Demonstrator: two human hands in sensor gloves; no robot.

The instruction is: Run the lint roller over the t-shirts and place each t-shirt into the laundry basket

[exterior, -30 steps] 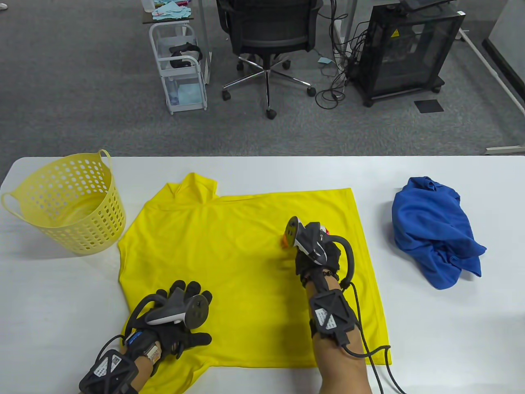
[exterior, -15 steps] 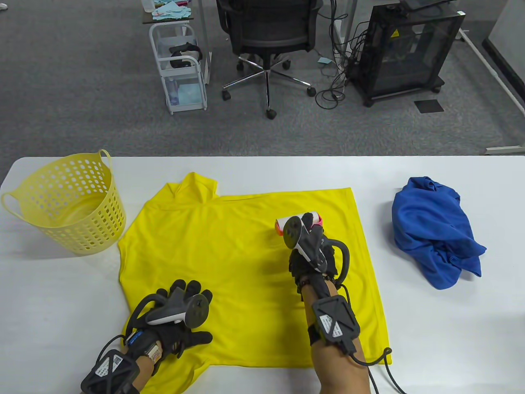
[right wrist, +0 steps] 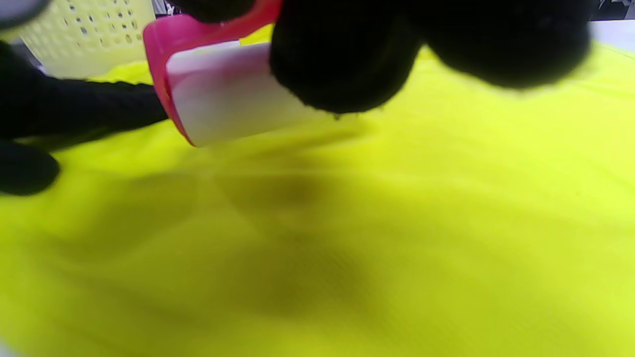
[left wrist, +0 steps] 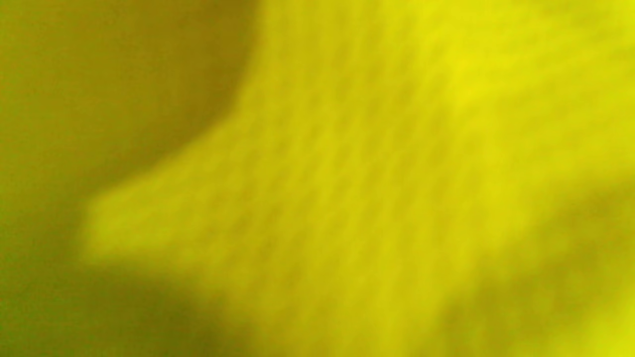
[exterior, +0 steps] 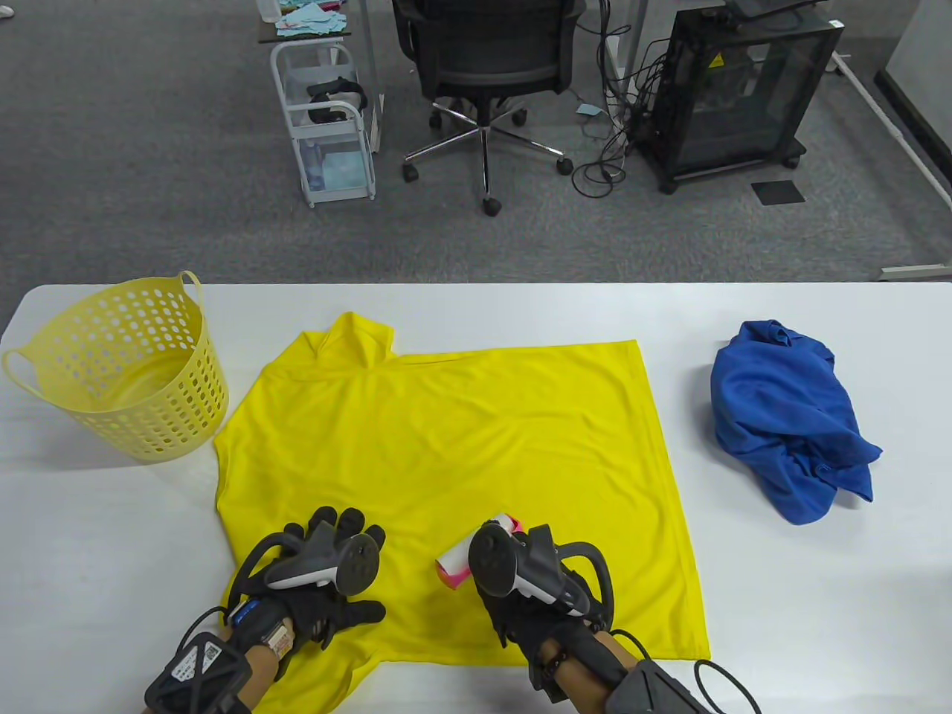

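Observation:
A yellow t-shirt [exterior: 446, 439] lies spread flat on the white table [exterior: 781, 595]. My right hand [exterior: 535, 595] grips a lint roller [exterior: 455, 563] with a pink frame and white roll, low on the shirt near its front hem. In the right wrist view the lint roller [right wrist: 223, 94] sits just over the yellow t-shirt [right wrist: 397, 223], under my curled fingers [right wrist: 342, 64]. My left hand [exterior: 327, 573] lies flat with fingers spread on the shirt's near left part. The left wrist view shows only blurred yellow t-shirt [left wrist: 397, 148]. A crumpled blue t-shirt [exterior: 788, 416] lies at the right.
A yellow perforated laundry basket [exterior: 119, 364] stands at the table's far left, beside the shirt's sleeve. Beyond the table's far edge are an office chair [exterior: 483, 67], a white cart [exterior: 327, 119] and a black cabinet [exterior: 736, 89] on the carpet.
My right hand has pulled the lint roller from the shirt's middle right back toward me and leftward, to near the hem. The left hand has stayed put.

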